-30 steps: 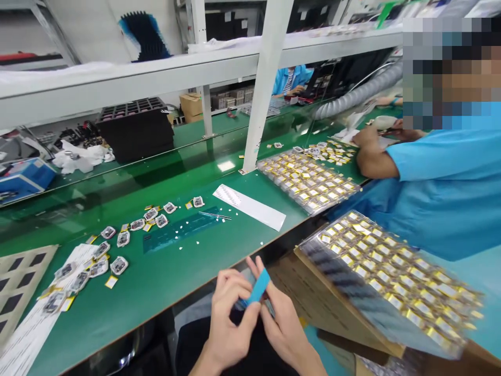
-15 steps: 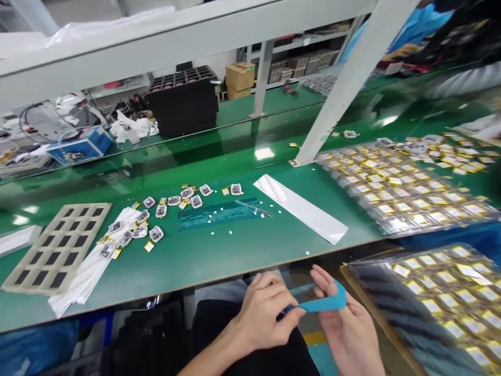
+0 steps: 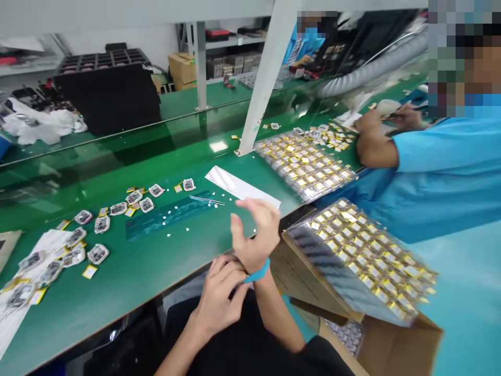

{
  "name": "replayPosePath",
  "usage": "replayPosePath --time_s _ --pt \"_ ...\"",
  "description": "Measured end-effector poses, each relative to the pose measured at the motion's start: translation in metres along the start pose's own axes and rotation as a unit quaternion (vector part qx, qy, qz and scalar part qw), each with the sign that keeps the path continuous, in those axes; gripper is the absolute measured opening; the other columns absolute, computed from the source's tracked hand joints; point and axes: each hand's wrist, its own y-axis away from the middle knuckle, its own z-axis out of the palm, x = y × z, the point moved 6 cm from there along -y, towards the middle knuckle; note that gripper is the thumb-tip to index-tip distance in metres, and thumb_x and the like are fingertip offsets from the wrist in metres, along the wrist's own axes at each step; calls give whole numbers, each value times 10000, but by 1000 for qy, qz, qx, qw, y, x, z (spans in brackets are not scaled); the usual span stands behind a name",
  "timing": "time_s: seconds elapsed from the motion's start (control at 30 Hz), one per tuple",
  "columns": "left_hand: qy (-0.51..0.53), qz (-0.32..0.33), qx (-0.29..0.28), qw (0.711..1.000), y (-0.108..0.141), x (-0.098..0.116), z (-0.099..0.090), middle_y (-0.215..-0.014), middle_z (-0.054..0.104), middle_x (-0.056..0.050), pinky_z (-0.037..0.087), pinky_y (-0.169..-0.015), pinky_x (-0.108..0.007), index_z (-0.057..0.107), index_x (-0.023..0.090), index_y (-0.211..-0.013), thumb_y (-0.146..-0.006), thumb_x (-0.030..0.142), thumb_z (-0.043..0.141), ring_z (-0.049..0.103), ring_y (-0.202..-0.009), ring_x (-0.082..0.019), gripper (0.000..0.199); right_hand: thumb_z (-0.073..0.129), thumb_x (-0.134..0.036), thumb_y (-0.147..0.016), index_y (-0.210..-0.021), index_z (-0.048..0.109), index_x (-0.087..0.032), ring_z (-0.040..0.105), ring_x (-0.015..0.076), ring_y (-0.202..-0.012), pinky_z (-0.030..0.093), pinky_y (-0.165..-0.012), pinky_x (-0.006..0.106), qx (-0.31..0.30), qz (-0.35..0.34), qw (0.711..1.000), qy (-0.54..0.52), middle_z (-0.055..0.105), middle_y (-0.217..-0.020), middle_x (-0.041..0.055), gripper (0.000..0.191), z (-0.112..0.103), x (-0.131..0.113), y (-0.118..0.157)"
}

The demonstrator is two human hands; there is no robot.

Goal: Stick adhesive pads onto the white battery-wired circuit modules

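My right hand [image 3: 254, 230] is raised over the near edge of the green bench [image 3: 129, 282], its fingers apart and holding nothing. A blue strap [image 3: 257, 272] circles its wrist. My left hand [image 3: 221, 290] sits below, its fingers closed against that wrist at the strap's end, which they hide. Beyond my hands lie small silver pouches with yellow tabs [image 3: 102, 224], a teal mat [image 3: 164, 220], metal tweezers [image 3: 206, 200] and a white paper strip [image 3: 235, 185], all out of reach of my fingers.
A tray of gold-and-silver cells [image 3: 303, 164] lies on the bench, and another [image 3: 360, 261] leans on a cardboard box to my right. A co-worker in a blue shirt [image 3: 442, 177] works at the right. A white post [image 3: 266, 78] rises from the bench.
The blue strap has gone from between my hands to around my right wrist. My right hand has risen over the bench, and the view has swung back to the right.
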Motion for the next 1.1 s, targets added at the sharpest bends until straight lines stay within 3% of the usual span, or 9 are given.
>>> replayPosePath --time_s 0.13,0.2,0.37,0.5,0.67,0.8,0.93,1.03,1.1 --pt "-127 -6 2 992 49 -28 7 -1230 758 -101 555 -981 -393 689 235 -1181 -991 174 521 695 -1158 -241 261 394 -278 -1074 -1278 643 -224 701 245 -1010 566 -937 437 -104 10 992 77 776 -1018 93 326 18 45 -7" --pt "-167 -48 8 985 85 -53 5 -1071 804 -69 589 -915 -337 737 250 -1038 -996 191 487 758 -996 -206 261 402 -326 -1070 -1256 662 -194 687 266 -1066 566 -931 437 -159 23 981 113 756 -1145 134 346 28 80 -25" --pt "-324 -302 93 892 169 -138 -44 -991 784 -212 590 -865 -539 742 144 -1013 -959 369 480 748 -996 -396 350 697 -521 -912 -1177 714 -137 610 384 -1174 514 -982 530 -293 48 931 215 676 -1283 212 467 61 152 -74" --pt "-348 -453 68 818 208 -181 -74 -931 779 -196 585 -670 -461 730 155 -988 -907 380 552 759 -844 -399 298 712 -468 -933 -1068 707 -155 660 266 -1071 525 -967 459 -337 53 904 258 708 -1154 109 342 69 173 -87" --pt "-287 -517 7 807 220 -198 -61 -837 752 -84 557 -696 -351 697 172 -882 -940 271 618 742 -766 -259 139 620 -417 -988 -1099 662 -146 712 253 -906 544 -793 372 -337 36 899 278 752 -1020 107 296 52 169 -96" --pt "-225 -494 -21 840 220 -184 -53 -680 653 23 529 -669 -284 631 171 -773 -976 258 627 657 -636 -150 222 467 -442 -1039 -1220 622 -138 727 298 -849 514 -707 348 -350 -28 907 233 773 -979 148 387 42 127 -99" --pt "-200 -427 -15 882 210 -121 -63 -679 656 8 493 -613 -262 619 212 -747 -995 240 495 652 -613 -161 278 472 -458 -1062 -1326 605 -208 734 241 -989 532 -818 303 -440 -147 878 115 757 -1202 87 388 58 48 -52" --pt "-204 -318 25 926 174 -64 -79 -878 734 -36 545 -800 -302 675 228 -891 -1019 297 506 714 -853 -202 223 555 -456 -1042 -1351 631 -283 723 215 -1016 528 -813 280 -521 -237 817 67 764 -1165 44 362 84 -5 6" --pt "-272 -165 109 942 138 -30 -97 -1057 767 -81 522 -968 -392 707 227 -1045 -994 209 565 708 -1078 -266 152 625 -447 -1010 -1316 667 -279 706 218 -987 522 -809 294 -551 -273 786 67 761 -1130 48 351 100 -22 31"
